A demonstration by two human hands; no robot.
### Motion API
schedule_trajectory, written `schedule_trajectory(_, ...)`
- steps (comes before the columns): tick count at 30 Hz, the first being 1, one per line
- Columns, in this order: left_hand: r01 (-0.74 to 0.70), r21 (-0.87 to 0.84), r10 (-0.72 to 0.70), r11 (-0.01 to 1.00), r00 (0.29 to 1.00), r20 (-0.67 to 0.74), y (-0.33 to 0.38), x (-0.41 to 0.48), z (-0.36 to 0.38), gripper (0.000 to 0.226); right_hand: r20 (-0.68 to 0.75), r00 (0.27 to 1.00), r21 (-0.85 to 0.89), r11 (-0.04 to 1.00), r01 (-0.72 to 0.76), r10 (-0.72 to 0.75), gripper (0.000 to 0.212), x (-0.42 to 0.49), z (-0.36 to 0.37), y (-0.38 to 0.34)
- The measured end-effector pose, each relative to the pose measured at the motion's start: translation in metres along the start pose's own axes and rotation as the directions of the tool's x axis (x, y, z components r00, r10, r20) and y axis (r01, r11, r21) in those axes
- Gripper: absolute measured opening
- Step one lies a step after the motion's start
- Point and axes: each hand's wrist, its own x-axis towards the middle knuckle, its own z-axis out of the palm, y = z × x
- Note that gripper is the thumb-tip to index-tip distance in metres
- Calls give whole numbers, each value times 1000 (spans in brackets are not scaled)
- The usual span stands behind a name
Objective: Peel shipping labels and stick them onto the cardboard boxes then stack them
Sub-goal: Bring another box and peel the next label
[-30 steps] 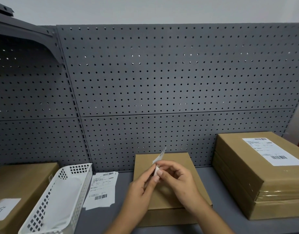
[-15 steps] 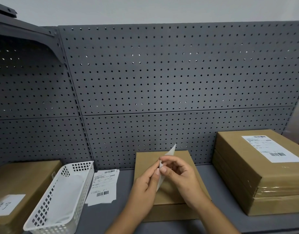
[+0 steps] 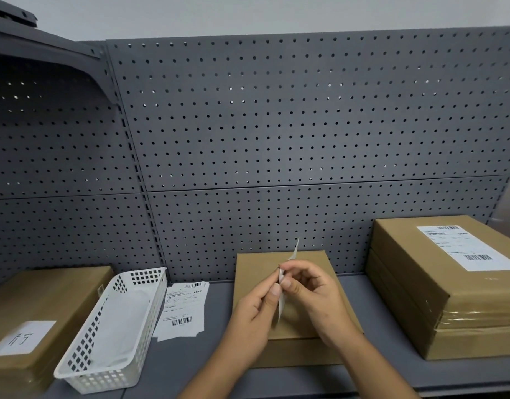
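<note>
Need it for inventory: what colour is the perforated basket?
The basket is white, seen best in the head view.

Light is even, soft and moderately bright, falling from above, so the gray pegboard point(image 3: 305, 125) reads flat. The shelf point(image 3: 32, 44) at upper left throws a deep shadow over the panel beneath it, where a few holes glow as bright dots. Clear tape point(image 3: 475, 315) on the stacked boxes point(image 3: 421, 283) at right catches a pale glare. The left hand point(image 3: 253, 315) and right hand point(image 3: 314, 295) cast only faint shadow on the middle box point(image 3: 311, 263) under them; the label point(image 3: 280, 308) they pinch looks slightly soft. Wide-angle bowing curves the pegboard's edges, and the far right margin smears pale.
</note>
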Motion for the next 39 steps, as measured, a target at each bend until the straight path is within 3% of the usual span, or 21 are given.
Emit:
schedule_trajectory(9, 84, -60, -85, 995, 996, -9, -2, -1, 5, 42, -12, 1000, -24, 1000, 17, -17, 21, -3, -2, -2)
schedule_trajectory(39, -32, -116, 36, 993, 999, 38, 28, -5, 3, 36, -44, 999, 58, 998, 11, -8, 19, -7, 3, -19)
